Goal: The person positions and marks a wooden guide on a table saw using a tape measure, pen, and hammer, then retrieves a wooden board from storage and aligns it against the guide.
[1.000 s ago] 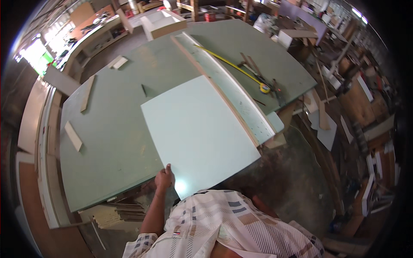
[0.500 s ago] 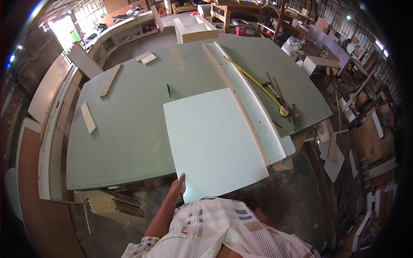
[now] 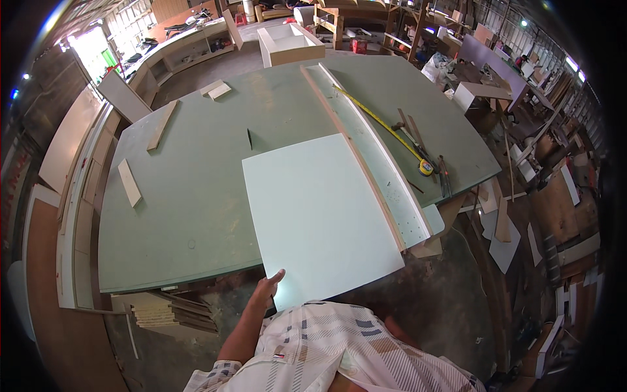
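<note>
White panel (image 3: 320,215) overhangs green table (image 3: 183,202) above cluttered workshop floor (image 3: 450,294).

The shirt (image 3: 320,333) is off-white, printed with dark blue-grey blocks, tan patches and bands of fine slanting hatching. A small tag (image 3: 279,356) in red, white and dark shows on the chest. The short left sleeve (image 3: 225,371) repeats the print; the left hand (image 3: 265,290) is bare.

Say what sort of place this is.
Likely a woodworking shop: a tape measure lies drawn out on the table, an open box stands beyond it, and boards lie stacked low down.
</note>
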A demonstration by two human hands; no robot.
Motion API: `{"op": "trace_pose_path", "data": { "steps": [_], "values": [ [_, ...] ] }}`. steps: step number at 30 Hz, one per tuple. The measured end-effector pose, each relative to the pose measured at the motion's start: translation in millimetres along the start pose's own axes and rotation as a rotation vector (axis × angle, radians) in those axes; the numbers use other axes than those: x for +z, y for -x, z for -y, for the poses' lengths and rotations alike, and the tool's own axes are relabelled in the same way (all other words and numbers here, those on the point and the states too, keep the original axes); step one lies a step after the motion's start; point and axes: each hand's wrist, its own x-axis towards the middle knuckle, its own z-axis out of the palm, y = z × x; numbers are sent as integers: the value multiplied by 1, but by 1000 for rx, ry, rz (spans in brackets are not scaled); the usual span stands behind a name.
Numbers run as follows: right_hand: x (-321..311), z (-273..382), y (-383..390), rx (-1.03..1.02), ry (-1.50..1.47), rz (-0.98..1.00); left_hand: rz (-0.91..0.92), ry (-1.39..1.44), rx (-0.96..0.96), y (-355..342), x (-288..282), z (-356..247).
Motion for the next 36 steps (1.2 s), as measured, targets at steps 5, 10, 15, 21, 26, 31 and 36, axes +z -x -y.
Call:
{"op": "trace_pose_path", "data": {
  "steps": [5, 10, 15, 21, 26, 31, 36],
  "values": [
    [-5, 1, 16, 65, -26, 26, -38, -93, -52, 23, 20, -16],
    [-17, 1, 18, 72, -17, 76, -98, -59, -82, 21, 6, 28],
    [-25, -1, 22, 55, 36, 165, 41, 202, -83, 57, 15, 44],
    [-66, 5, 24, -34, 305, 240, -17, 217, -63, 64, 11, 85],
    [-106, 51, 26, 13, -11, 196, -47, 262, 0, 83, 8, 105],
    [-144, 172, 71, 313, -793, 36, -192, 22, 84, 99, -9, 176],
    [-96, 180, 87, 263, -570, 221, -582, -515, -129, 132, -66, 342]
  ]
}}
